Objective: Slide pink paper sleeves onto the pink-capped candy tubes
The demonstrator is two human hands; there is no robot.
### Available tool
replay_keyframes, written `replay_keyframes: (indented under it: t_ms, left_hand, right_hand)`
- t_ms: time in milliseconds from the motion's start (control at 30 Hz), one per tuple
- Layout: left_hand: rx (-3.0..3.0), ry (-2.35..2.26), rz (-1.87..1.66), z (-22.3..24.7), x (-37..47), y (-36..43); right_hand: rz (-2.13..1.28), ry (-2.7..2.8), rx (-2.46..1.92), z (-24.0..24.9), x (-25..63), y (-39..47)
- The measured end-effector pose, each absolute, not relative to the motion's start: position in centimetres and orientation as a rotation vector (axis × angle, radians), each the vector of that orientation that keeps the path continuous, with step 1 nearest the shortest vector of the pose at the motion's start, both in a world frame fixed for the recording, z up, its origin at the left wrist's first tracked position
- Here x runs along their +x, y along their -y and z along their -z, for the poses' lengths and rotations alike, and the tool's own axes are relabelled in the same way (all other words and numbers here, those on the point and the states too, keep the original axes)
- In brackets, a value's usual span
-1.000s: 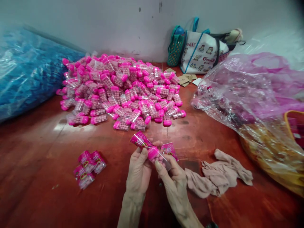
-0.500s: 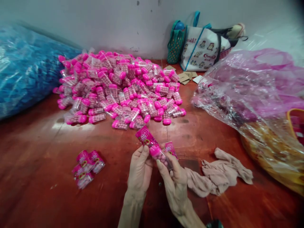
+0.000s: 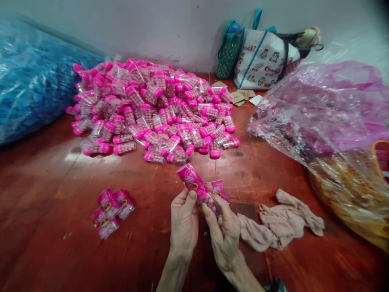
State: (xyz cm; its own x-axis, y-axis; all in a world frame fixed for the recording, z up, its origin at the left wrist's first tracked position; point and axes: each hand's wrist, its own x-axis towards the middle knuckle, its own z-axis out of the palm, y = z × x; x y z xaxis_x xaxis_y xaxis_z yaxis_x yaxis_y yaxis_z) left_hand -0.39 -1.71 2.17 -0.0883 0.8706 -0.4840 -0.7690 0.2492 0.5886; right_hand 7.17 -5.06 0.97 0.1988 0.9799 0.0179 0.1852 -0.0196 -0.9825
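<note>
My left hand (image 3: 184,221) pinches a printed pink wrapper sleeve (image 3: 189,175) between thumb and fingers. In my right hand (image 3: 225,231) is a clear candy bottle (image 3: 210,201) of pink balls, tilted with its top end inside the sleeve. The two hands almost meet in front of me. Behind my right fingers, more printed pink sleeves (image 3: 219,189) show, partly hidden. To the left on the red floor lies a small cluster of sleeved bottles (image 3: 112,210). A large heap of pink-capped bottles (image 3: 154,109) lies beyond my hands.
On the left bulges a big plastic bag of blue things (image 3: 39,85). A crumpled beige cloth (image 3: 282,223) lies right of my hands. Clear and pink plastic bags (image 3: 328,105) spread along the right. Against the wall stand a white tote bag (image 3: 258,61) and cardboard pieces (image 3: 241,96).
The pink sleeve has slid down over the bottle's pink cap, which stood uncovered before it. The view has shifted slightly.
</note>
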Motion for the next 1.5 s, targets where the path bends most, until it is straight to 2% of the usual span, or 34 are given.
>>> replay_keyframes:
  t_ms: [200,600,800,1133,1267,1367,1500]
  left_hand:
    - [0.125,-0.842,-1.298,-1.8,0.1,2.0]
    - [0.228,-0.915,-1.218,-2.2,-0.6,1.9]
    - [0.249,-0.912,-1.193,-2.2,-1.5,1.8]
    - [0.272,-1.037,-1.034,-1.9,-1.1,2.7]
    - [0.256,-1.042,-0.997,-1.4,-1.1,3.1]
    - [0.264,-1.074,-0.995,-1.4,-2.2,3.3]
    - [0.504,-1.3,-1.088,-2.2,-6.5,4.0]
  right_hand:
    - [-1.167,0.887,-1.406,-1.1,7.0,4.5]
    - [-1.167,1.02,-1.463,-2.2,6.5,4.4]
    - [-1.331,1.146,-1.435,-2.8,8.0,4.5]
    - [-1.313,1.192,-1.526,-2.2,8.1,4.6]
    - [-1.405,1.189,-1.545,-2.2,8.0,4.7]
    - [-1.474,1.287,-1.543,-2.3,7.9,4.6]
    - [-1.328,1.676,-1.557,-2.2,8.9,5.0]
